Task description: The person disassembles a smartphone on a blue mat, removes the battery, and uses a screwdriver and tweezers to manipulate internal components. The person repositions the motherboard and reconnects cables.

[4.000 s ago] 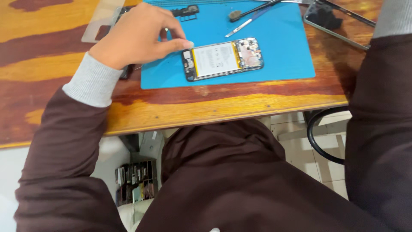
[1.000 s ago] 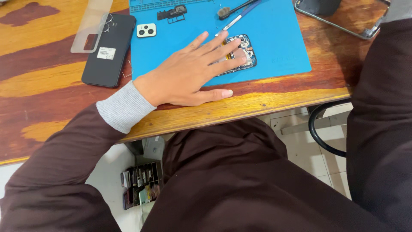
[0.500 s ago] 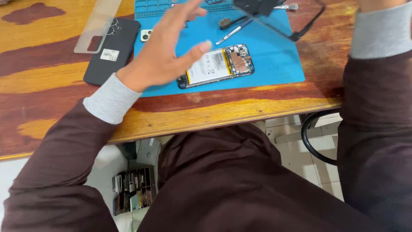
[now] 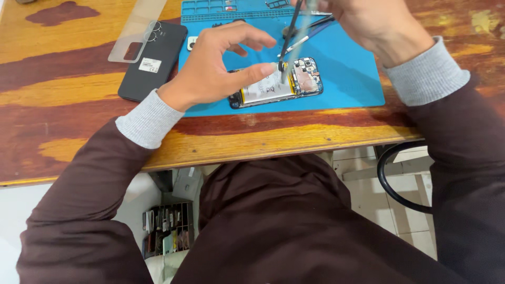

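An opened phone [image 4: 294,84] with its battery and circuit board bare lies on a blue work mat [image 4: 347,79]. My left hand [image 4: 215,66] hovers over the phone's left end with fingers spread, and its thumb tip is just above the battery. My right hand [image 4: 368,23] comes in from the upper right and grips a thin dark tool [image 4: 290,31]. The tool is blurred, and its tip points down at the phone's middle, close to my left thumb.
A black phone back cover [image 4: 152,60] lies left of the mat on the wooden table [image 4: 63,115], with a clear case [image 4: 138,26] overlapping its top. A small brush-like tool [image 4: 310,32] and a parts tray [image 4: 231,8] sit at the mat's far edge.
My left hand lay flat on the phone a second ago, then lifted and now hovers with curled fingers. My right hand has come down into view with the thin tool over the phone.
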